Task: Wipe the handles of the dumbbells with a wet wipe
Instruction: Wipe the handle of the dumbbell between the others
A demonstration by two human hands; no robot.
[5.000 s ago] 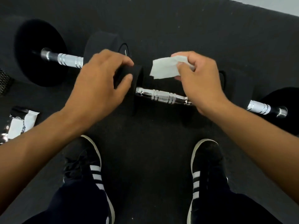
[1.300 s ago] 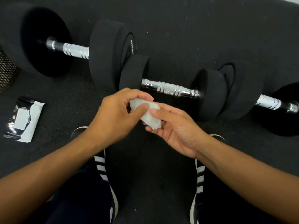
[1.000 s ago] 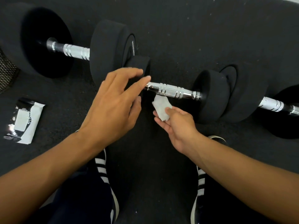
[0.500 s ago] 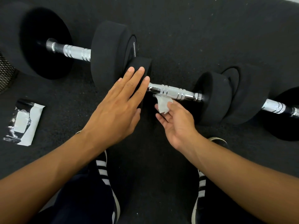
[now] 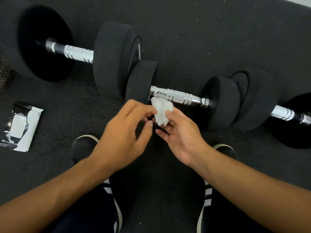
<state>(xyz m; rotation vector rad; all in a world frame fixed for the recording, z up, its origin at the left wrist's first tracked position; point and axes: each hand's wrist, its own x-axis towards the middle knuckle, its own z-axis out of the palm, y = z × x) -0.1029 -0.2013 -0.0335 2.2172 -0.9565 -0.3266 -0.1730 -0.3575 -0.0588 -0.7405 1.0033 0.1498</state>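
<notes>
The left hand [image 5: 124, 132] has come off the end weight of the middle dumbbell [image 5: 178, 96], where its flat fingers rested half a second ago, and has drawn back to meet the right hand [image 5: 180, 132] in front of the chrome handle [image 5: 176, 96]. Both hands now work the wet wipe [image 5: 161, 111]: the right hand pinches the crumpled wad between thumb and fingers, and the left hand's fingertips touch or nip its near edge, fingers loosely bent. The wipe has slipped back from under the handle and now sits just in front of its left end, apart from the metal as far as I can tell. I take it the person is refolding the wipe before a fresh pass, so this handle looks only partly done. The large dumbbell [image 5: 77, 52] toward the floor's far left corner and the third dumbbell [image 5: 289, 113] at the right edge lie untouched, the latter cut off by the frame. The wipe packet [image 5: 20, 126] lies near the left edge. The left fingers blur, so their exact hold is unclear; the handle's underside is hidden.
</notes>
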